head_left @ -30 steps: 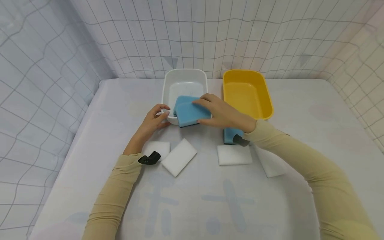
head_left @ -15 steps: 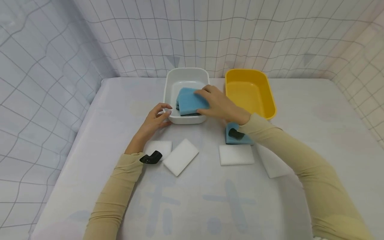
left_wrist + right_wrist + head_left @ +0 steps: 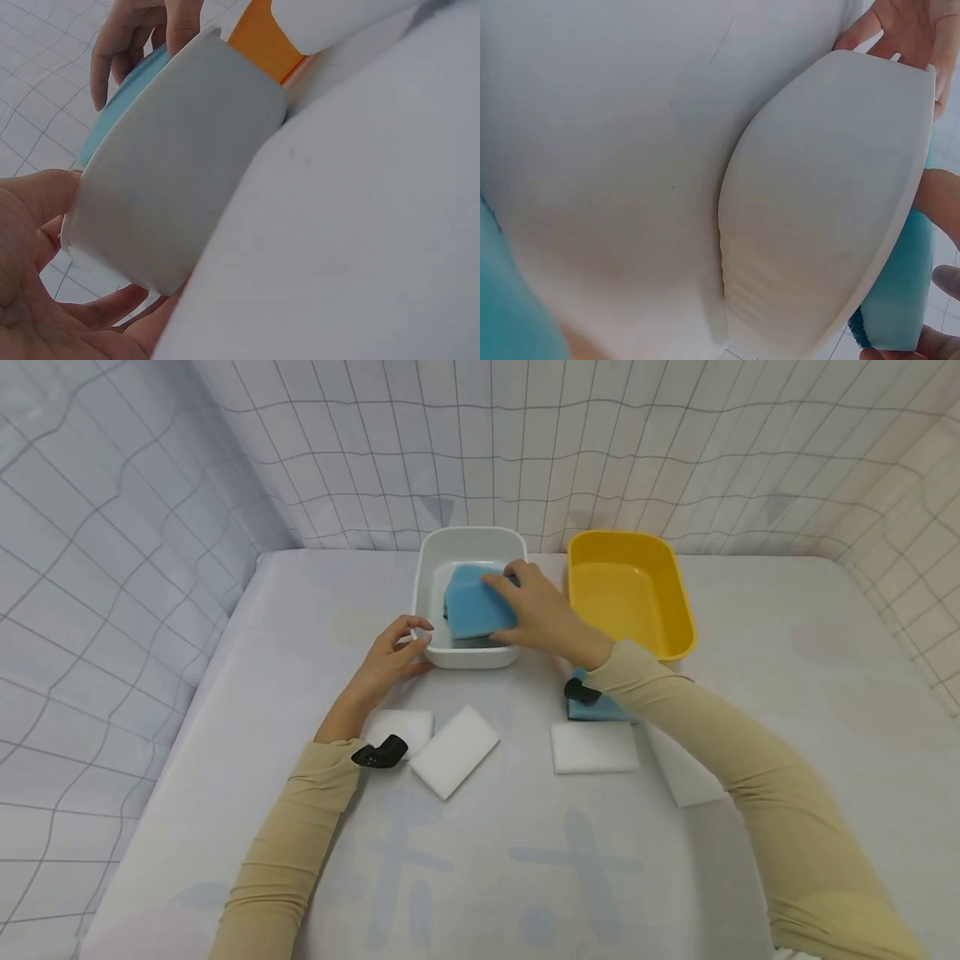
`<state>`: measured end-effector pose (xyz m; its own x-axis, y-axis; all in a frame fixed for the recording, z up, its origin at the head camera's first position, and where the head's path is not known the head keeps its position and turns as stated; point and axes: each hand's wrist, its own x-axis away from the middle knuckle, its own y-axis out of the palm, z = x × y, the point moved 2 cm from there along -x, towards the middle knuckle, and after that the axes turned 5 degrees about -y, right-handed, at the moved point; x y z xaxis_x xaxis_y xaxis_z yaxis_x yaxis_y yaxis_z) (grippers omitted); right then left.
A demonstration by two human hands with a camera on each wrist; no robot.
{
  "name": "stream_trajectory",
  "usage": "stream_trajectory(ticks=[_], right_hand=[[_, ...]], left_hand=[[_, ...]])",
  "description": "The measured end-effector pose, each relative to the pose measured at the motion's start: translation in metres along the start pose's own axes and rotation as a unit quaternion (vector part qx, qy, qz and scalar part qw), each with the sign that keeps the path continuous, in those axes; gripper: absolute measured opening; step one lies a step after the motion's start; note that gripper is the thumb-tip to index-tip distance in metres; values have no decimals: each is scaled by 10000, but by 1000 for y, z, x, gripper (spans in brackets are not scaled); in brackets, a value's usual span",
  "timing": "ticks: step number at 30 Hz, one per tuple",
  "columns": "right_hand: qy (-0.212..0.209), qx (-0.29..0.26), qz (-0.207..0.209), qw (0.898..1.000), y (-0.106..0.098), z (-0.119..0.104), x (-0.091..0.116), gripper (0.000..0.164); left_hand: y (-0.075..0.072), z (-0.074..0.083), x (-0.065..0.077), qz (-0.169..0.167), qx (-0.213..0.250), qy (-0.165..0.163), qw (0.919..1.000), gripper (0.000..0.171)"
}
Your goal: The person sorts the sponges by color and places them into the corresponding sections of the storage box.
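My right hand (image 3: 546, 614) grips a blue sponge (image 3: 482, 612) with a dark scouring side, holding it within the white tub (image 3: 474, 658). Part of another blue sponge (image 3: 461, 578) shows behind and under it. In the right wrist view, the held sponge (image 3: 900, 281) appears past the tub's rim, its dark layer showing at one edge. My left hand (image 3: 388, 653) holds the tub's near left corner. The left wrist view has that thumb (image 3: 49, 193) at the rim and the fingers against the tub's outer wall (image 3: 180, 150).
A yellow tub (image 3: 630, 589) stands to the right of the white one. Another blue sponge (image 3: 606, 712) lies partly under my right sleeve. White sponges lie in front: two at left (image 3: 405, 727) (image 3: 455, 752) and two at right (image 3: 595, 748) (image 3: 681, 770). Gridded curtains surround the table.
My right hand has moved the blue sponge from over the tub's near rim back and down into the tub. My left hand keeps its hold on the corner.
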<state>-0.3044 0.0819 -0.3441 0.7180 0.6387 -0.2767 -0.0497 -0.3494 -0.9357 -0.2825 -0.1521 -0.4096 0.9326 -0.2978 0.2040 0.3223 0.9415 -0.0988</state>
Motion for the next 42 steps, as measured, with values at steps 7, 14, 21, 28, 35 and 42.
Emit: stream_trajectory(ticks=[7,14,21,28,35,42], right_hand=[[-252,-58,137,9996,2,-8,-1,69],[-285,-109,-1,9995,7,-16,0,69],[-6,-98,-125,9999,9,-13,-1,68],[76,-243,-309,9992,9,-8,-4,78],[-51,-326,-222,9992,10,-4,0,74],[-91,-373,-201,9991,6,-3,3,68]], left_hand=[[0,-1,-1,-18,69,-15,10000,24],[0,0,0,-38,10,1,10000,21],[0,0,0,39,-12,-56,10000,22],[0,0,-1,43,-54,-48,10000,21],[1,-1,-2,75,-40,46,10000,22],[1,0,-2,87,-39,13,10000,20]])
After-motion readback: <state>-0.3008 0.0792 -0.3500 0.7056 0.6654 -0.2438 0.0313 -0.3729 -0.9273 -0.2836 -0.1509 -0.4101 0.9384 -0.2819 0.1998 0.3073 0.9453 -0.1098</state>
